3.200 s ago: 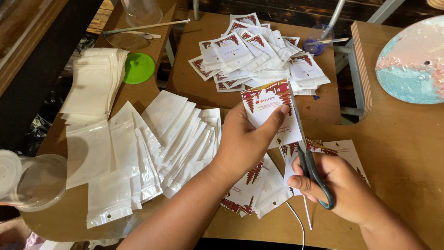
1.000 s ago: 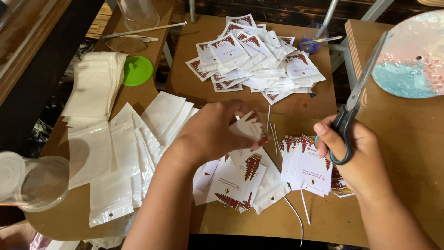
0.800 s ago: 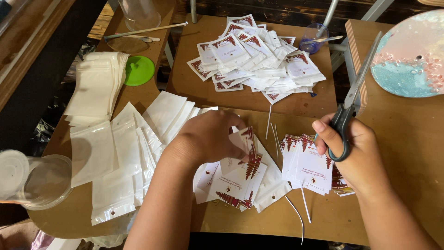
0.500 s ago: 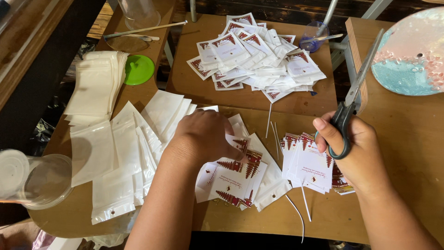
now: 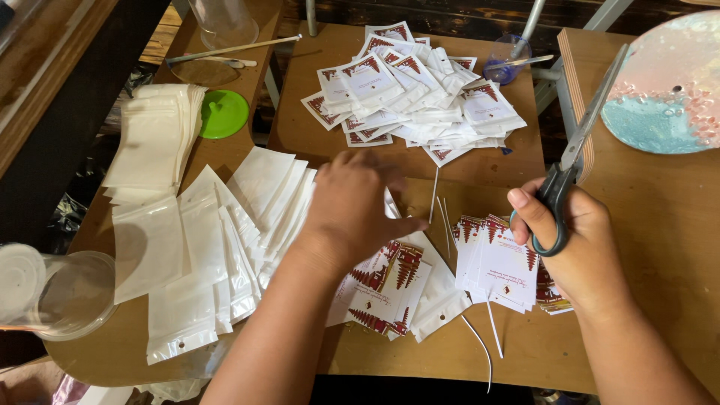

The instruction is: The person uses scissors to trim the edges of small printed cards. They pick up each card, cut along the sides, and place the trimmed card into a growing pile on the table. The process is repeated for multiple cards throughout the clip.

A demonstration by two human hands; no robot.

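While scissors (image 5: pixel 571 169) rise, white pouches (image 5: pixel 217 240), green lid (image 5: pixel 223 114), far card heap (image 5: pixel 412 94).

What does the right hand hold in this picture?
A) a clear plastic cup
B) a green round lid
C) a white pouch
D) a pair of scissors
D: the right hand grips the dark handles of the scissors, whose closed blades point up and away from the person, above the stack of printed cards.
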